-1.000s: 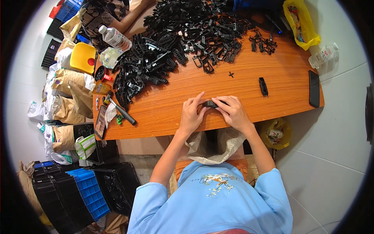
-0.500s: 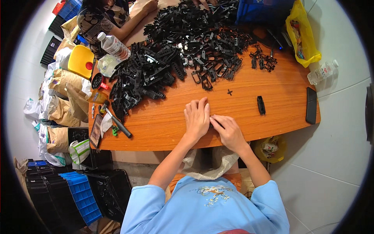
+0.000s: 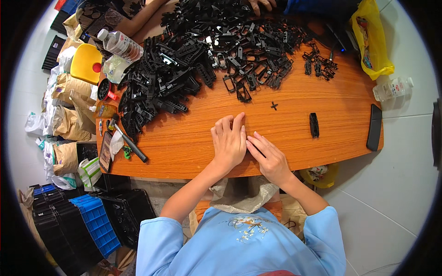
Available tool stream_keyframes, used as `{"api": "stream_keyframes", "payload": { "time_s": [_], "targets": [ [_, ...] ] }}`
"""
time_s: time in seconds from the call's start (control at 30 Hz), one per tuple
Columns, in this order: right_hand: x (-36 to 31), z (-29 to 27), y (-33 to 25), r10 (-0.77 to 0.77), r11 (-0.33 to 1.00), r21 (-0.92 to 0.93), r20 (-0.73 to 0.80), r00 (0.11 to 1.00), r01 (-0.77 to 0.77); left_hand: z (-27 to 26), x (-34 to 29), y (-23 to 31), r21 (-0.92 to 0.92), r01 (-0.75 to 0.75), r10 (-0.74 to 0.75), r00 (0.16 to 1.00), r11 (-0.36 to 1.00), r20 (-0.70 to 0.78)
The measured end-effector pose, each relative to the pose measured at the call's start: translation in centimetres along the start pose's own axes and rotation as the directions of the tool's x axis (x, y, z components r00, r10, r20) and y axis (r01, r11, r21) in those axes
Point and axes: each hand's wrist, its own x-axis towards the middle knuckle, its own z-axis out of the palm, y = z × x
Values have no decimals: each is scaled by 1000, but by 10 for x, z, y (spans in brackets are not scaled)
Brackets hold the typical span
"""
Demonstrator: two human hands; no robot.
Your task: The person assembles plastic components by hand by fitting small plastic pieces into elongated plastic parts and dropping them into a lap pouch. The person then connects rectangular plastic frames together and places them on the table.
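My left hand (image 3: pixel 229 143) rests at the table's near edge, back up, its fingers curled over and its palm hidden. Close against it, my right hand (image 3: pixel 270 158) has its fingers together, pointing at the left hand's side. Whatever lies between or under the fingers is covered. Beyond the hands, a small black cross-shaped piece (image 3: pixel 274 106) lies on the wooden table (image 3: pixel 193 147). Off to the right is a single narrow black plastic part (image 3: pixel 314 125). A large heap of black plastic parts (image 3: pixel 184 64) spreads over the far side.
At left lie a hammer (image 3: pixel 131 143), a phone (image 3: pixel 105 152) and a plastic bottle (image 3: pixel 120 45). A black oblong device (image 3: pixel 374 127) sits at the right edge, near another bottle (image 3: pixel 393 89) and a yellow bag (image 3: pixel 377 60). Another person's hand (image 3: pixel 261 5) touches the heap's far side.
The view has shifted slightly. My right fingers have straightened somewhat, and the dark bit that showed beside them is now out of sight. Across the table, the other person's hand has come nearer.
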Motion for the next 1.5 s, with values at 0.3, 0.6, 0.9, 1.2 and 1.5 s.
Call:
{"api": "stream_keyframes", "payload": {
  "time_s": [0.3,0.6,0.9,1.2,1.5],
  "targets": [
    [1,2,0,24,998,57,43,999,-26,0,3,-3,-29,43,-43,999,999,5],
    [-29,-9,-19,-110,985,153,194,975,81,-21,-3,-47,-210,40,-101,952,977,-289],
    [-42,-28,-40,-58,998,4,209,976,58,-50,15,-136,486,-138,313,902,863,-298],
    [-43,-57,52,424,851,-129,-404,810,-510,-64,8,-93,65,-251,253,864,966,-436],
    [-35,-52,65,494,823,-73,-398,773,-564,-17,-29,-34,-534,72,-220,951,843,-218]
  ]
}}
